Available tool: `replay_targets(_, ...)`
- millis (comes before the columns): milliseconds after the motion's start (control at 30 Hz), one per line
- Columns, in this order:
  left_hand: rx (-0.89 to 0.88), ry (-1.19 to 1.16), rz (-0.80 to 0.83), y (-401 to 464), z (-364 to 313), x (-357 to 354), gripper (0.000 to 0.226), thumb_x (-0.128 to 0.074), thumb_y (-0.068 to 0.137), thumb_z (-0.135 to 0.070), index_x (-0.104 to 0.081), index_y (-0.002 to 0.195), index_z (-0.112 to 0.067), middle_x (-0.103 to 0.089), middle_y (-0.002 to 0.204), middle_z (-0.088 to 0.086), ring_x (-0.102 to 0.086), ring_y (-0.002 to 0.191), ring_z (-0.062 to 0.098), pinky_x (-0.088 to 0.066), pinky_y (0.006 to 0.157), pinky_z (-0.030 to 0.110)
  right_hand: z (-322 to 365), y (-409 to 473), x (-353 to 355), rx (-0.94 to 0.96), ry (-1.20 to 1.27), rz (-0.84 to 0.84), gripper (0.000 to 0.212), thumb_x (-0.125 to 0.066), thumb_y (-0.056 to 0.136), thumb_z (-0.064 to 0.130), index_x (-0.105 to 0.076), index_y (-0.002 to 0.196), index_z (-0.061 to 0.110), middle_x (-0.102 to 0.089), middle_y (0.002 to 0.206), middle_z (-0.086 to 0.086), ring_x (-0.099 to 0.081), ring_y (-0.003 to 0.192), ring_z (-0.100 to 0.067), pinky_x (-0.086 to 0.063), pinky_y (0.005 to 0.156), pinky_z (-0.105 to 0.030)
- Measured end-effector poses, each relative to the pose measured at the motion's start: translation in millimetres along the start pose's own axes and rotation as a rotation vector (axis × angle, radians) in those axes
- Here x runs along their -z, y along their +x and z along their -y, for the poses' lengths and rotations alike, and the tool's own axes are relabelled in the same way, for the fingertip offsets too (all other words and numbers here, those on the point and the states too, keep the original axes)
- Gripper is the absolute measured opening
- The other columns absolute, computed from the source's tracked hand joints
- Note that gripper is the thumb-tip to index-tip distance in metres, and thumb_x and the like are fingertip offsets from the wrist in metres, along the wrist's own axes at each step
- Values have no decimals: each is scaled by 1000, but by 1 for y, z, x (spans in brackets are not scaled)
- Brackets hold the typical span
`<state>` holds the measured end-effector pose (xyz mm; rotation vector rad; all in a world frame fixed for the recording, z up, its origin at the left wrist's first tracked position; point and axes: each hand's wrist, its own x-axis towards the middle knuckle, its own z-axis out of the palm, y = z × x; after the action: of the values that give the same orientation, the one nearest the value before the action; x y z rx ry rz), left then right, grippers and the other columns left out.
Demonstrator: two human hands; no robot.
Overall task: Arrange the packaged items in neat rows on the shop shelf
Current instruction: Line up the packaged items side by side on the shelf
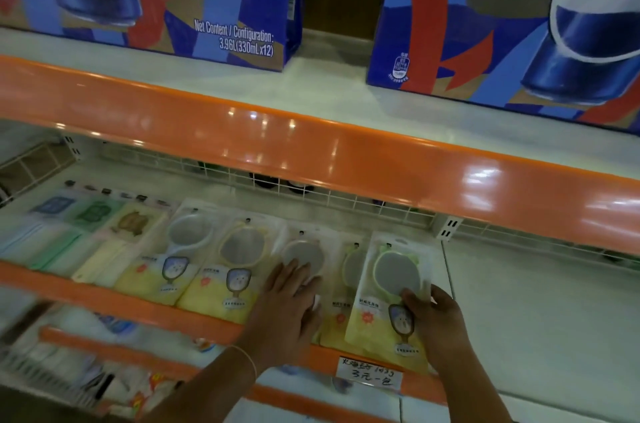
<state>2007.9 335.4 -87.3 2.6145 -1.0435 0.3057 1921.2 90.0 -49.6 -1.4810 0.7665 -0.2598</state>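
The right hand (438, 325) pinches the rightmost mirror pack (391, 301) at the shelf's (519, 318) front edge, long axis running front to back, while the left hand (287, 304) presses flat, fingers spread, on the neighbouring pack (304, 249) just left, likely steadying the row.

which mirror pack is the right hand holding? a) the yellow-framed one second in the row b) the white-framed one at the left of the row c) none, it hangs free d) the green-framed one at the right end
d: the right hand has thumb and fingers curled round the green-framed mirror pack at the right end of the row, while the left hand lies flat on the pack beside it.
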Motion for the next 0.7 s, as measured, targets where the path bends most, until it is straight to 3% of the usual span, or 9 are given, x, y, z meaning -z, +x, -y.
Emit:
replay_targets(67,-8,31,39,0,-1,0,51,-39,94,-48,-55,134,-20,-47,146,5,-33,141,27,-19,114,45,-1,4,-7,46,-79,12,16,-69,87,12,-66,101,7,-73,85,-15,-71,76,-29,-58,56,-31)
replay_targets(200,-30,81,89,0,1,-2,54,-38,94,-54,-50,138,-25,-41,150,5,-29,142,29,-16,112,47,-9,14,-22,110,-305,-13,24,-68,86,23,-64,108,15,-72,91,-5,-69,83,-23,-60,73,-46)
replay_targets(367,-32,91,118,-1,2,-2,61,-29,93,-65,-50,138,-30,-37,152,3,-22,145,29,-13,113,49,-7,6,-31,212,-549,-47,21,-62,88,38,-60,100,22,-66,82,3,-63,73,-14,-48,59,-27)
replay_targets(500,-41,96,125,-2,2,-3,63,-30,91,-68,-49,138,-30,-36,153,3,-18,146,28,-12,114,50,-12,6,-35,287,-753,-72,38,-50,81,58,-57,91,22,-62,79,0,-61,71,-18,-54,61,-34)
replay_targets(700,-43,93,106,-2,2,-4,63,-29,91,-69,-48,138,-32,-37,152,4,-20,145,29,-19,116,54,-10,2,-35,285,-868,-57,37,-55,91,47,-53,110,15,-52,108,-9,-48,76,-17,-39,65,-26)
